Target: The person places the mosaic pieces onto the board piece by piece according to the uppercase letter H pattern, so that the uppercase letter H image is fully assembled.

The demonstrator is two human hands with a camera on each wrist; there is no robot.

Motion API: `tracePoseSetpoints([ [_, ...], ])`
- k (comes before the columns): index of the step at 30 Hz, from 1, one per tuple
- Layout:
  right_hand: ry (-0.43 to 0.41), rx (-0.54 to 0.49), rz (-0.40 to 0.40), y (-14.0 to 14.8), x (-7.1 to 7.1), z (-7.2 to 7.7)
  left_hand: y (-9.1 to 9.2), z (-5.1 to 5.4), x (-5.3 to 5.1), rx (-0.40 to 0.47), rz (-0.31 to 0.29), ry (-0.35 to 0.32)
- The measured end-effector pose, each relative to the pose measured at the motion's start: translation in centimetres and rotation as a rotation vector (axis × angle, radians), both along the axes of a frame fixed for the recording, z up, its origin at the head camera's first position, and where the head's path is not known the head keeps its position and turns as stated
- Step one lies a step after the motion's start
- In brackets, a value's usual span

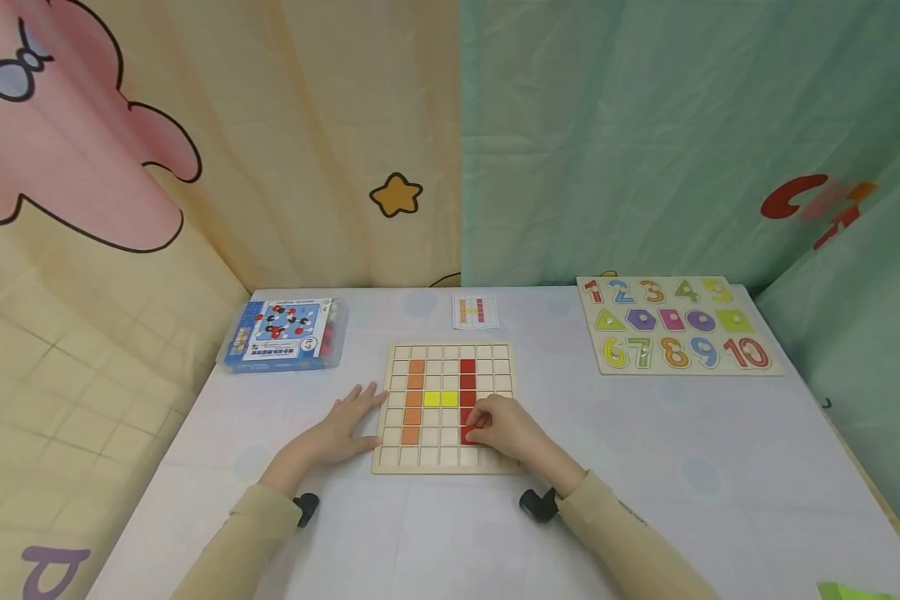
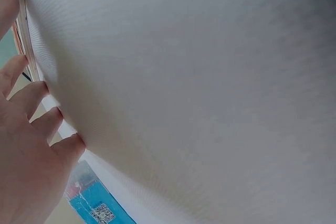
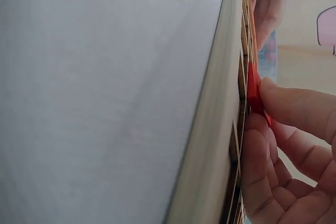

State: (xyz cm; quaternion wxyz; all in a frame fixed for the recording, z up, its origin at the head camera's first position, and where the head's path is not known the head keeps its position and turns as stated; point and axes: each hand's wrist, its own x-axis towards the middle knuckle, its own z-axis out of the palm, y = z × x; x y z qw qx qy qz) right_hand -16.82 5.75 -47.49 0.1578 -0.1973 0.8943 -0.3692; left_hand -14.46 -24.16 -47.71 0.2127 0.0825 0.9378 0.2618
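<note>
A wooden grid board (image 1: 450,468) lies flat on the table. It holds a column of orange square tiles (image 1: 414,400), two yellow tiles (image 1: 441,399) side by side and a column of red tiles (image 1: 468,379). My left hand (image 1: 337,429) has its fingers spread, with fingertips touching the board's left edge. At the lower end of the red column, my right hand (image 1: 506,427) pinches a red tile (image 3: 253,90) between thumb and fingers. That tile looks slightly tilted against the grid in the right wrist view. The fingers partly cover the lower red cells.
Behind the board lies a small pattern card (image 1: 476,312) with orange, yellow and red columns. A clear plastic box with a blue label (image 1: 281,333) sits at the back left. A number and shape puzzle board (image 1: 682,325) lies at the back right. A green item (image 1: 851,592) shows at the lower right.
</note>
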Motion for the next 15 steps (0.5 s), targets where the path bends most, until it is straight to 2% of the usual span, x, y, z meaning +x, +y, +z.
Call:
tracePoseSetpoints([
  [15, 0.018, 0.033, -0.041, -0.13, 0.35, -0.03, 0.14, 0.42, 0.16, 0.004, 0.002, -0.012],
])
